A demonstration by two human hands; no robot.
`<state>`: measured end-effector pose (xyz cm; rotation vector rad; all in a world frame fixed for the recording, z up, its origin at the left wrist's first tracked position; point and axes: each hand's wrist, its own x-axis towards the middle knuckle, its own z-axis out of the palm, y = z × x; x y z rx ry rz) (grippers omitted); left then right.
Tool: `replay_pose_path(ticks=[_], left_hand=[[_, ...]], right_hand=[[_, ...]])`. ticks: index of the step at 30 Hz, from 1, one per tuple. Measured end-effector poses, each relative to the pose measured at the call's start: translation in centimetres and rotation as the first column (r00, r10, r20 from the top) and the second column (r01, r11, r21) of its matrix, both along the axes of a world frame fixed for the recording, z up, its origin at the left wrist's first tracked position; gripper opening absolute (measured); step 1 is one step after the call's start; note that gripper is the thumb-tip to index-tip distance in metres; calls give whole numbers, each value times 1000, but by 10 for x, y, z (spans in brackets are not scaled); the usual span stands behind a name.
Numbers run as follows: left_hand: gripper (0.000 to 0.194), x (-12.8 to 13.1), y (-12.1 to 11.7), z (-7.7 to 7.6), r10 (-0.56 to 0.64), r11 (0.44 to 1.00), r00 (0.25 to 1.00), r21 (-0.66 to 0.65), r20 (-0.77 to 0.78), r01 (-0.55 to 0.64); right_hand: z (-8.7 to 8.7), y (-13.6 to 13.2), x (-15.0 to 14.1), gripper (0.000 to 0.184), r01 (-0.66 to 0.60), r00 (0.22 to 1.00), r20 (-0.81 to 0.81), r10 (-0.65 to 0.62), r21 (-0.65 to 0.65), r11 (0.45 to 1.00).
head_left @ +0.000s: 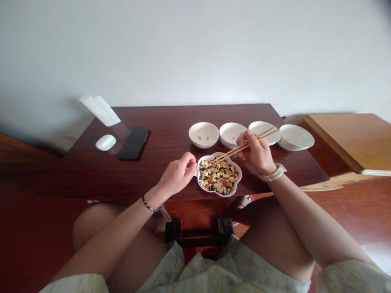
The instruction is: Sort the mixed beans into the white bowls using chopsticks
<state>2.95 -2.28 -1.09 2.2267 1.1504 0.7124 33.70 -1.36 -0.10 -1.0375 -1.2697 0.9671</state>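
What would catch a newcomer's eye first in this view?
Probably the flower-shaped dish at the table's near edge, full of mixed nuts and seeds, with the left hand at its handle. Next, the wooden chopsticks in the right hand, slanting down so their tips reach the mix. Behind, four white bowls stand in a row, while a black phone lies toward the left.

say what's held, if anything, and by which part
The right hand holds tan wooden chopsticks around mid-length; the left hand pinches the handle of a pale, flower-shaped dish.
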Motion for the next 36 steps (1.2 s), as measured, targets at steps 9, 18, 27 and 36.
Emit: replay_pose_path(ticks=[9, 18, 27, 36], left_hand=[[6, 0, 0, 0, -3, 1000, 1000, 3, -4, 3], [6, 0, 1, 0, 3, 1000, 1000, 3, -1, -3], [6, 0, 0, 1, 0, 1000, 1000, 11, -1, 0], [6, 1, 0, 2, 4, 1000, 1000, 10, -6, -3]], right_hand=[[-1, 0, -2, 58, -30, 1000, 10, 30, -6, 1000], [-2, 0, 0, 57, -24, 999, 24, 24, -5, 1000], [1, -1, -1, 55, -21, 1000, 23, 22, -18, 1000], [1, -1, -3, 60, -15, 1000, 27, 15, -17, 1000]])
